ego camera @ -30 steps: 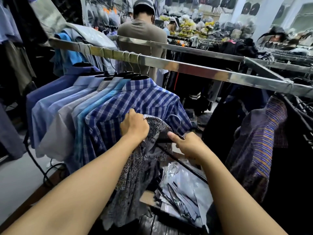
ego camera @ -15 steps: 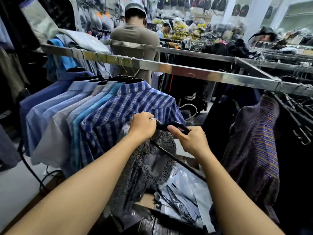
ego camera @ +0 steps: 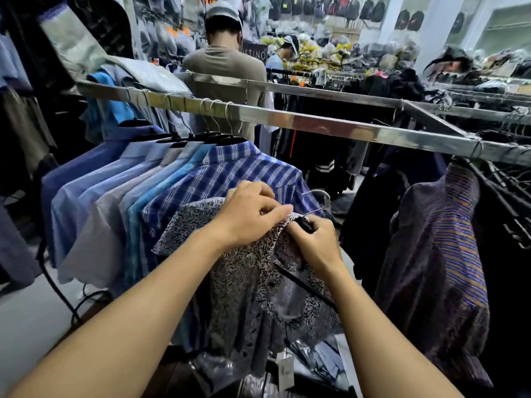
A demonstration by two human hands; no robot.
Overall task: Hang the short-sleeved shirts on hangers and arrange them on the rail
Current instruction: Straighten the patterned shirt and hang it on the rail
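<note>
1. Both hands have drawn closer together than half a second ago, and the patterned shirt [ego camera: 244, 282] now covers most of the black hanger [ego camera: 304, 224] bar that showed between them.
2. The left hand [ego camera: 253, 214] curls its fingers and pinches the shirt's cloth at the collar.
3. The right hand [ego camera: 313, 245], touching the left, grips the hanger's black neck with its fingers curled round it and the cloth beside it.
4. The patterned shirt hangs from both hands in the near middle, one short sleeve spread to the left. It sits just in front of the blue plaid shirt [ego camera: 230, 173] and well below the rail [ego camera: 316, 124].
5. The hanger's wire hook rises free just beyond the hands, apart from the rail.
6. A paper tag [ego camera: 284, 369] dangles at the shirt's lower edge, above clear plastic bags [ego camera: 316, 360].
7. Left of the plaid shirt, a row of blue shirts [ego camera: 100, 191] hangs on black hangers from the rail, packed close.
8. To the right, a purple striped shirt [ego camera: 448, 254] hangs among dark clothes.
9. Beyond the rail a person in a cap [ego camera: 227, 64] stands with their back turned, and backpacks [ego camera: 344, 7] line the far wall.
</note>
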